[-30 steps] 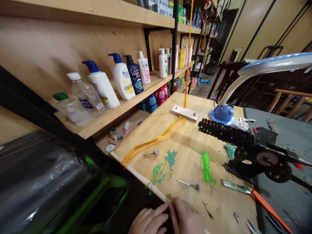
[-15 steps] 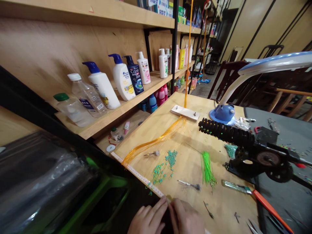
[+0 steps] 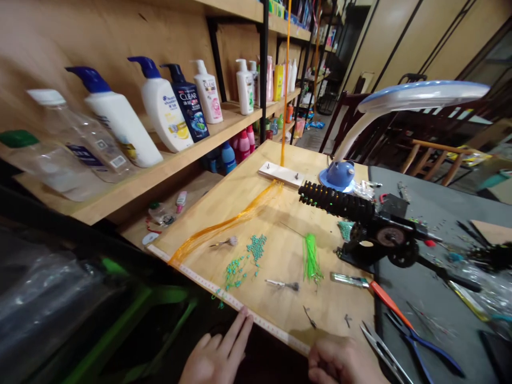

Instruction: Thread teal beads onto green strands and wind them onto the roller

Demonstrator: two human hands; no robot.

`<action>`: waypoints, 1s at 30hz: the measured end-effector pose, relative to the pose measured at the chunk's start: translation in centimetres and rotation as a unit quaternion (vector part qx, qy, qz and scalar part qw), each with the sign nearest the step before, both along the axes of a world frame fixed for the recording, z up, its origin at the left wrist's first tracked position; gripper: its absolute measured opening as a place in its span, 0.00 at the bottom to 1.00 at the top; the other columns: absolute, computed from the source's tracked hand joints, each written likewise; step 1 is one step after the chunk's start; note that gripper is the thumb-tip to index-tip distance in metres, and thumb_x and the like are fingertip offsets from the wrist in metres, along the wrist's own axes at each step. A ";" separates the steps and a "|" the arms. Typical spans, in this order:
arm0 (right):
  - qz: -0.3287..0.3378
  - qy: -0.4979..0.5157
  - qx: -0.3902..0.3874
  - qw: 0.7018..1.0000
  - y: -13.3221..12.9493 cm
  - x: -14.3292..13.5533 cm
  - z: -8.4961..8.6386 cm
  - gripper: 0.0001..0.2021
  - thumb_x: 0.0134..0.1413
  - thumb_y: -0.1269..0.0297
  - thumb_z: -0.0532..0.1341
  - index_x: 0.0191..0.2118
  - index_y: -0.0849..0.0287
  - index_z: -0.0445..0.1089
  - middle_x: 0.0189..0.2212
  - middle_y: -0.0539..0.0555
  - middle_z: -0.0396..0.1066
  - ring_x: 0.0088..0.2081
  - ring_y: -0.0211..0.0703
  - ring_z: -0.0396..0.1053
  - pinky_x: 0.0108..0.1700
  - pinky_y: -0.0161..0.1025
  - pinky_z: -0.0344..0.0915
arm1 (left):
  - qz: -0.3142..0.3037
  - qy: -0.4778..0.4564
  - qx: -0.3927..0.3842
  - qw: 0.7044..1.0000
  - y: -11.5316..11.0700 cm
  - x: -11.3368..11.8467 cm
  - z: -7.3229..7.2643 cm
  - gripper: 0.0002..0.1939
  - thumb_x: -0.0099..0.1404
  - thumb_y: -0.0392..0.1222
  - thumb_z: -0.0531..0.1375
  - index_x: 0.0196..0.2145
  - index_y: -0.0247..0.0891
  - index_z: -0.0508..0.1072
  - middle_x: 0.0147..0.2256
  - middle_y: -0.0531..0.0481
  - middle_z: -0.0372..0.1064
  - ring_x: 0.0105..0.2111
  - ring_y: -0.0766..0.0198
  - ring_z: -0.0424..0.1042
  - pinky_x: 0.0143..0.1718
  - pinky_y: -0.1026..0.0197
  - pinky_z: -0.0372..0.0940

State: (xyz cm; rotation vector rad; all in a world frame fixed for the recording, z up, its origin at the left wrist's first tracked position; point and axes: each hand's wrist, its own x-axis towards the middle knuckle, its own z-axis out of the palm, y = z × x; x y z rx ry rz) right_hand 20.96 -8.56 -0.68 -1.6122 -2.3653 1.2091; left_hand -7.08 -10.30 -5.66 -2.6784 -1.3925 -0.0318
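Observation:
My left hand (image 3: 220, 346) is at the table's near edge with its fingers stretched out, the tips touching the white measuring strip (image 3: 200, 280). At the right end of that edge my right hand (image 3: 344, 360) is closed, thumb against curled fingers; anything thin in its grip is hidden. Ahead of my left hand lie turquoise beads (image 3: 256, 246) and several small green threaded pieces (image 3: 235, 272). A small white-handled brush-like tool (image 3: 282, 284) lies between the hands, farther in. A dark thin piece (image 3: 310, 318) rests near my right hand.
Orange strands (image 3: 228, 218) run from a screwed-down white bar (image 3: 280, 173) to the edge. Right of them are a green strand bundle (image 3: 310, 256), a black geared device (image 3: 372, 218), a lamp (image 3: 340, 173), a cutter (image 3: 390, 304), pliers (image 3: 420, 341) and scissors (image 3: 384, 352). Bottles line the shelf (image 3: 120, 194).
My hands, together at the edge before, are now apart: the left lies flat on the strip, the right has moved right and curled. The view has swung to the right.

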 end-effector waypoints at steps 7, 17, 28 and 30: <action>0.068 0.065 0.026 0.995 0.2 1.8 3.1 0.04 0.52 0.69 0.60 0.28 0.57 0.70 0.28 0.50 0.74 0.32 0.38 0.70 0.33 0.30 0.60 | -0.003 0.002 -0.005 1.000 0.0 -0.2 0.2 0.26 0.67 0.28 0.49 0.61 0.38 0.62 0.59 0.43 0.63 0.24 0.68 0.71 0.27 0.64 0.64; -0.029 0.005 0.010 1.000 -1.3 3.3 3.0 0.12 0.47 0.78 0.55 0.31 0.53 0.69 0.27 0.47 0.75 0.28 0.39 0.71 0.29 0.30 0.61 | -0.019 -0.078 0.029 0.996 0.0 -0.4 -0.5 0.24 0.70 0.35 0.46 0.63 0.44 0.59 0.57 0.43 0.66 0.24 0.67 0.72 0.27 0.63 0.64; -0.038 -0.048 0.088 0.994 -1.5 2.4 0.2 0.10 0.54 0.75 0.55 0.28 0.54 0.70 0.23 0.46 0.73 0.26 0.37 0.72 0.28 0.31 0.57 | -0.025 -0.022 0.043 0.999 -0.2 -0.4 -0.9 0.22 0.69 0.32 0.47 0.59 0.38 0.65 0.58 0.42 0.64 0.24 0.67 0.72 0.27 0.62 0.64; -0.043 -0.029 0.087 0.995 -1.7 2.2 -0.2 0.10 0.55 0.74 0.55 0.28 0.54 0.69 0.24 0.46 0.73 0.28 0.37 0.72 0.29 0.30 0.58 | -0.036 -0.001 0.051 0.998 -0.2 -0.4 -0.9 0.21 0.69 0.31 0.48 0.57 0.35 0.67 0.59 0.40 0.64 0.25 0.66 0.73 0.26 0.62 0.63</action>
